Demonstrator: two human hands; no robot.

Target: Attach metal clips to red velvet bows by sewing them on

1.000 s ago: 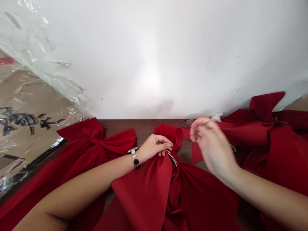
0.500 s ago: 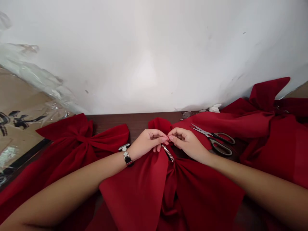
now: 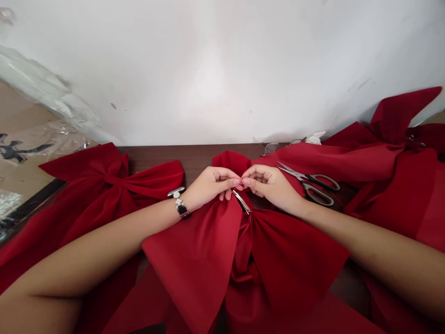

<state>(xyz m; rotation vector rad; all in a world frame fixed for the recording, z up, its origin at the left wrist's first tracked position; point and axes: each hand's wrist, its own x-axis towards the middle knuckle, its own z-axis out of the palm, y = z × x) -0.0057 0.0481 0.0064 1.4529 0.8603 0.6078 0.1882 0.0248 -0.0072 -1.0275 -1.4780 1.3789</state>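
Note:
A large red fabric bow point(image 3: 194, 250) lies in front of me, its tails spread toward me. At its gathered middle sits a silver metal clip point(image 3: 242, 202). Just above the clip, my left hand point(image 3: 222, 182) and my right hand point(image 3: 266, 182) meet fingertip to fingertip. Both are closed in a pinch, thumb against forefinger. Whatever lies between the fingertips is too small to make out. A watch point(image 3: 176, 192) and a bracelet circle my left wrist.
Scissors point(image 3: 302, 177) lie on red fabric right of my hands, with eyeglasses point(image 3: 271, 148) behind. Another red bow point(image 3: 111, 178) is at the left, more red fabric point(image 3: 392, 185) at the right. A cardboard box point(image 3: 21, 162) with plastic wrap stands far left. A white wall point(image 3: 174, 69) backs the table.
The view has tipped slightly downward, so everything sits higher in the picture. My hands keep their pinch above the clip, with hardly any other movement.

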